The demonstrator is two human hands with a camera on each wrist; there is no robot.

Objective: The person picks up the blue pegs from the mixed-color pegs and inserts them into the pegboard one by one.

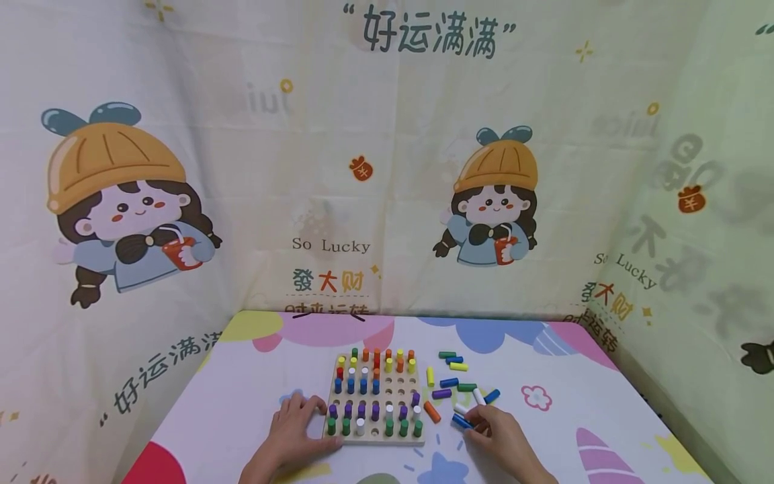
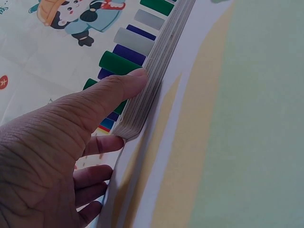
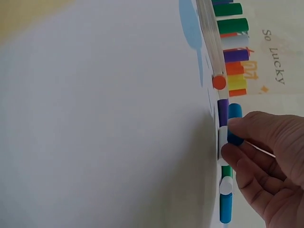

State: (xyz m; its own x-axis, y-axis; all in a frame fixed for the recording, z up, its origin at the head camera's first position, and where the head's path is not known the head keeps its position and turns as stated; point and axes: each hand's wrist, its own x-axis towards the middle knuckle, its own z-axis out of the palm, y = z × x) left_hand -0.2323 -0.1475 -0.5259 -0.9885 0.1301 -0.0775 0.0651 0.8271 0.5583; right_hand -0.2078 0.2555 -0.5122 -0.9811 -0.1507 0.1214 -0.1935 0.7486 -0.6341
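Note:
A wooden pegboard (image 1: 402, 441) stands on the table with rows of coloured pegs upright in its holes. My left hand (image 1: 294, 428) is at its near left corner. In the left wrist view the thumb (image 2: 135, 80) rests on the board's edge and the other fingers are spread beside the corner. To the right of the board, my right hand (image 1: 498, 435) pinches a blue peg (image 3: 235, 124) between thumb and fingertips. Behind that peg in the right wrist view are a purple peg (image 3: 223, 112) and a white peg (image 3: 222, 145), lying on the table.
Loose pegs lie right of the board, among them an orange peg (image 1: 432, 411), a yellow peg (image 1: 430, 376) and a green peg (image 1: 467, 388). The patterned tabletop (image 1: 242, 383) ends at a printed cloth backdrop (image 1: 399, 282), which also rises on both sides.

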